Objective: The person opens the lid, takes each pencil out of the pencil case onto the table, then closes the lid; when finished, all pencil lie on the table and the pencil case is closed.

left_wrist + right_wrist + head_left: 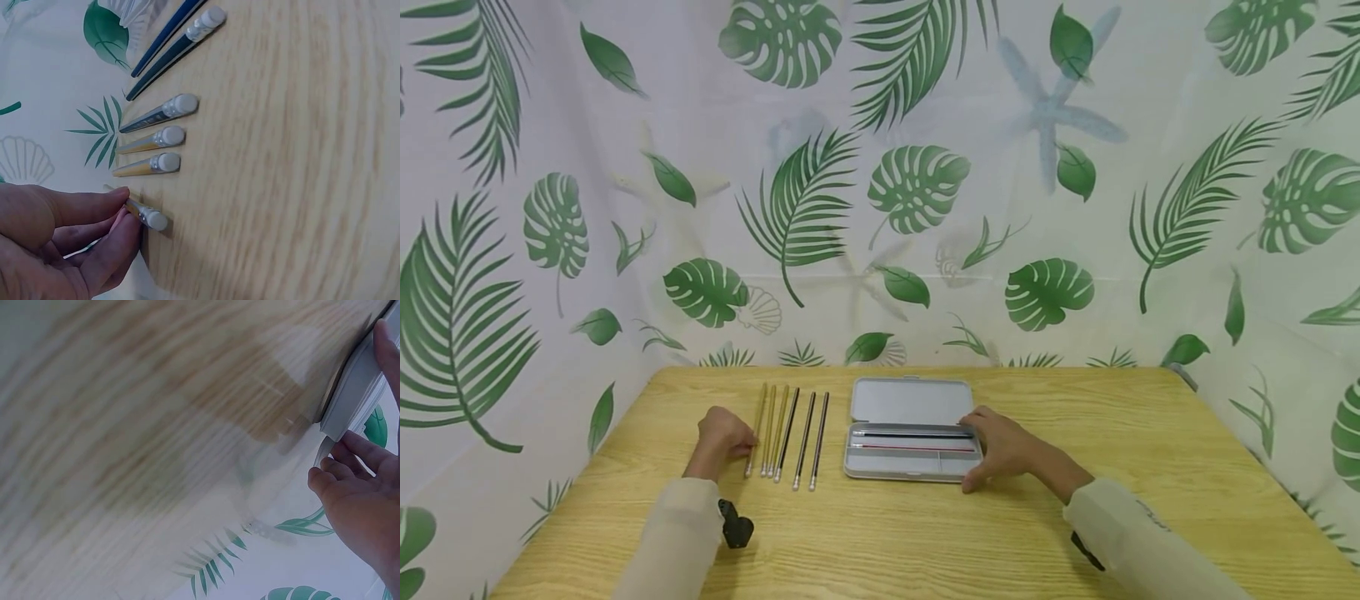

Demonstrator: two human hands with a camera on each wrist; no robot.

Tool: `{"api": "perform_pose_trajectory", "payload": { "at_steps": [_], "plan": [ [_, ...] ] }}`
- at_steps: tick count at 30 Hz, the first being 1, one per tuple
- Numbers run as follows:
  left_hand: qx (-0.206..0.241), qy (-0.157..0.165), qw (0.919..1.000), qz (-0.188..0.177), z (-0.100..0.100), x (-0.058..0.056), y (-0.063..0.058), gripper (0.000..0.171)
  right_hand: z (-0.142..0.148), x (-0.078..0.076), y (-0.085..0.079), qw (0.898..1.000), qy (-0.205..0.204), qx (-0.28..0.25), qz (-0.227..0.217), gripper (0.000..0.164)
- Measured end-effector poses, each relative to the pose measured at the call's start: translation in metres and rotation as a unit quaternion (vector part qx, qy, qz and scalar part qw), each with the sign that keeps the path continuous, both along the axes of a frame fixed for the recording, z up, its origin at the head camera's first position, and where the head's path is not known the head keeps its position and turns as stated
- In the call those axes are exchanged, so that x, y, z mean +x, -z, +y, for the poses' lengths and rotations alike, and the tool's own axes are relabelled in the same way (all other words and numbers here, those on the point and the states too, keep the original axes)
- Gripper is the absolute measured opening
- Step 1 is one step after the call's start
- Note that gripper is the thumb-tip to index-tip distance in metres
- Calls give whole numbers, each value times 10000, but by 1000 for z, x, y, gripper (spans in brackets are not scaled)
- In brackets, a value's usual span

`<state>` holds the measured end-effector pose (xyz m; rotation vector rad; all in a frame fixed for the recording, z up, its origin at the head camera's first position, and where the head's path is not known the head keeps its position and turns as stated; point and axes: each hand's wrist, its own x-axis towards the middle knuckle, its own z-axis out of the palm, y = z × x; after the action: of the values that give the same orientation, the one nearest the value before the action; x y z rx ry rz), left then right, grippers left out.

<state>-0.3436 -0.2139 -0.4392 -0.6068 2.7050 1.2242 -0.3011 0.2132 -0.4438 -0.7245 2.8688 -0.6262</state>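
Note:
My left hand (721, 432) pinches the leftmost yellow pencil (151, 216) between thumb and fingers, close to its white eraser end. To its right, two more yellow pencils (772, 425) and several dark pencils (805, 440) lie side by side on the table, erasers toward me. A grey pencil case (880, 476) lies with its lid (912, 402) folded back. Inside it are a dark pencil (887, 434) and a red one (917, 448). My right hand (1006, 446) grips the case's right end, thumb at the front corner and fingers at the back.
The wooden table (880, 542) carries the pencils and case toward its far edge. Behind and at both sides hangs a white cloth (850, 233) printed with green leaves. A black wrist device (735, 525) sticks out from the left sleeve.

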Motion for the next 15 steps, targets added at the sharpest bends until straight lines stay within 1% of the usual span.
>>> {"api": "perform_pose_trajectory", "payload": {
  "at_steps": [4,6,8,11,13,15],
  "plan": [
    [-394,132,9991,106,2,1,0,22,1,0,2,10000,-3,-75,44,104],
    [-636,246,9976,116,3,2,-2,23,1,-1,3,10000,-13,-85,43,103],
    [-879,378,9953,141,4,3,-6,22,1,-2,4,9999,48,-126,-58,103],
    [-1390,711,9875,202,8,3,-16,21,1,-2,4,9999,80,-44,-73,102],
    [-1726,1025,9790,368,13,2,-24,24,2,-2,3,9999,119,6,-83,102],
    [-1662,1224,9766,598,21,0,-30,24,2,-2,2,9998,144,23,-99,102]
  ]
}}
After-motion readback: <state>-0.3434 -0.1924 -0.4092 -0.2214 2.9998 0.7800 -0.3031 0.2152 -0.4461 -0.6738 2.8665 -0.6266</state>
